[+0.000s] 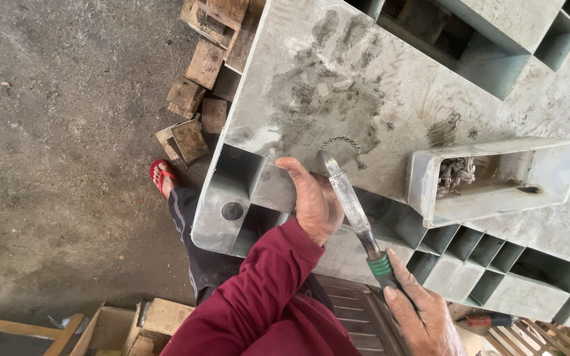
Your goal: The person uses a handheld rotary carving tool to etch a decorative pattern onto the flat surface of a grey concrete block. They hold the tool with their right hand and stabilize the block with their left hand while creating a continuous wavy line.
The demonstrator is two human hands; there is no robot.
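Chisel [351, 204], one: right hand [420, 313] grip closed on handle; left hand [313, 198] open on mould [338, 79].

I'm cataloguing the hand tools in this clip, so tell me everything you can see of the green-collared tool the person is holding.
The tool is a chisel-like hand tool with a long, flat, grey metal blade, dulled and smeared with dust. A green ribbed collar joins it to a handle mostly hidden inside the right hand, which grips it. It lies slanted, tip pointing up and away from the person, resting on the grey moulded slab near a small twisted wire. The left hand lies on the slab just beside the blade.
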